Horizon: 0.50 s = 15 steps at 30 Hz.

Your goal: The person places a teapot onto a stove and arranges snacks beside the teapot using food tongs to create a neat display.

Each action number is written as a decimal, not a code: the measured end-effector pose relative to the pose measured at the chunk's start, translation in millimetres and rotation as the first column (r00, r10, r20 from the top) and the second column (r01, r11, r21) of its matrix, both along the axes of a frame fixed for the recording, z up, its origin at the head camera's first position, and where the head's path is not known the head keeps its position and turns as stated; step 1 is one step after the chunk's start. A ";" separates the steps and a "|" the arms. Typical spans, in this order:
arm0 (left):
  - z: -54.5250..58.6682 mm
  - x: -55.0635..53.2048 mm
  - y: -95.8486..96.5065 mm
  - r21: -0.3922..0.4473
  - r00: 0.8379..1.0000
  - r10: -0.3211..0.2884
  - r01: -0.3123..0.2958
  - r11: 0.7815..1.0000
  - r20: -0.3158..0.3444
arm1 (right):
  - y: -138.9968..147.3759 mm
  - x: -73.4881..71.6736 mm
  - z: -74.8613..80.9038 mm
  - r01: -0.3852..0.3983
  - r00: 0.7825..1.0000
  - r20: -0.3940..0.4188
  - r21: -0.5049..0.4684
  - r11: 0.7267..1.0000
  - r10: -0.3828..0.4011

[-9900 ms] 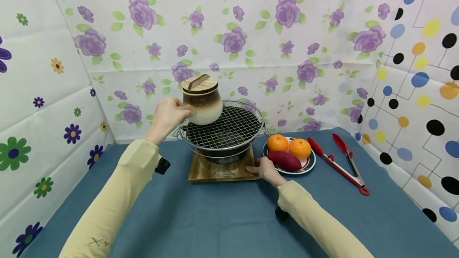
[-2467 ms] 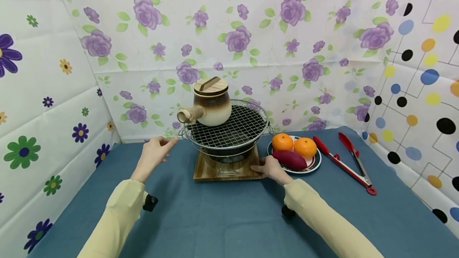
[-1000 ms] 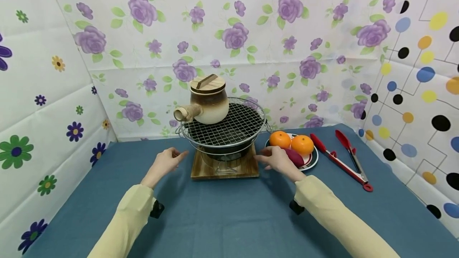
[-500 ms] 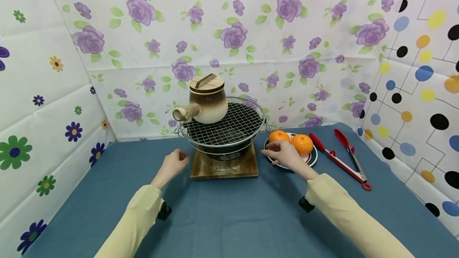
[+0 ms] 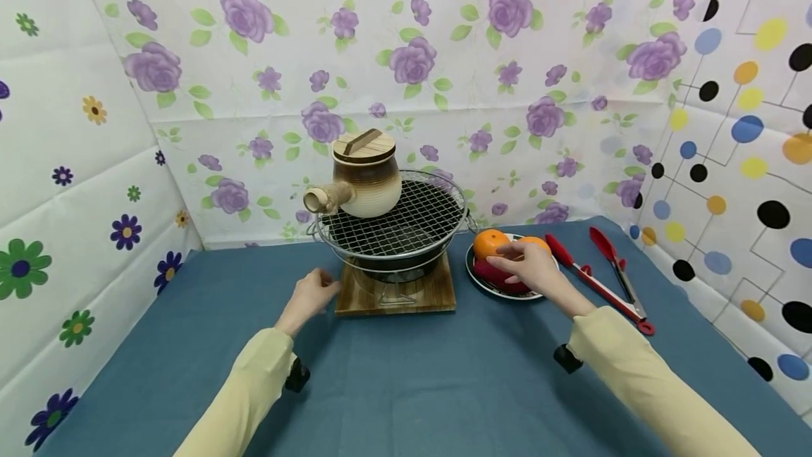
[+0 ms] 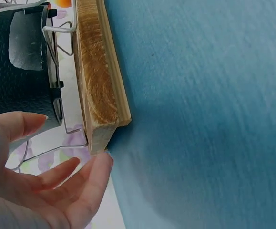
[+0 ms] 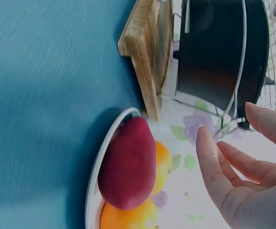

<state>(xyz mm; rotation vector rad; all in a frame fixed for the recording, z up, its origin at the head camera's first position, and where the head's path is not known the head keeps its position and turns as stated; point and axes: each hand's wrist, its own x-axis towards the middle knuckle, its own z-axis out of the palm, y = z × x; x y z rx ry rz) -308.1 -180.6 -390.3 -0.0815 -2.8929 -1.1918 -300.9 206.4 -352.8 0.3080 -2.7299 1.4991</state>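
Note:
My right hand (image 5: 528, 264) hangs over a white plate (image 5: 477, 281) that holds two oranges (image 5: 490, 243) and a purple sweet potato (image 5: 497, 276). Its fingers are straight and spread, and they hide most of the right orange. In the right wrist view the hand (image 7: 228, 121) is open beside the sweet potato (image 7: 128, 164) and holds nothing. My left hand (image 5: 314, 293) lies open by the left front corner of the wooden board (image 5: 395, 296). The left wrist view shows that hand (image 6: 66, 140) just short of the board's corner (image 6: 102, 95).
A black stove bowl (image 5: 393, 266) under a wire grill (image 5: 396, 221) stands on the board. A brown and cream clay pot (image 5: 364, 175) with a wooden lid sits on the grill's left side. Red tongs (image 5: 596, 277) lie right of the plate on the blue cloth.
My left hand let go of the pot on the grill and came down beside the board's left corner. My right hand left the board's right corner and moved over the plate.

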 end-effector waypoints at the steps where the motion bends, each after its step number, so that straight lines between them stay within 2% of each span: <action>1: -0.7 0.4 0.0 0.010 1.000 0.003 -0.004 1.000 0.011 | 2.6 0.1 0.3 0.002 1.000 -0.008 0.005 1.000 -0.002; 9: -2.3 -3.3 5.2 0.016 0.996 0.043 -0.044 0.999 0.076 | 23.3 2.9 3.6 0.029 0.999 -0.015 0.033 0.999 -0.028; 15: -6.7 -6.3 5.8 0.048 0.990 0.046 -0.053 0.997 0.134 | 36.8 7.8 8.6 0.056 0.998 -0.002 0.056 0.997 -0.056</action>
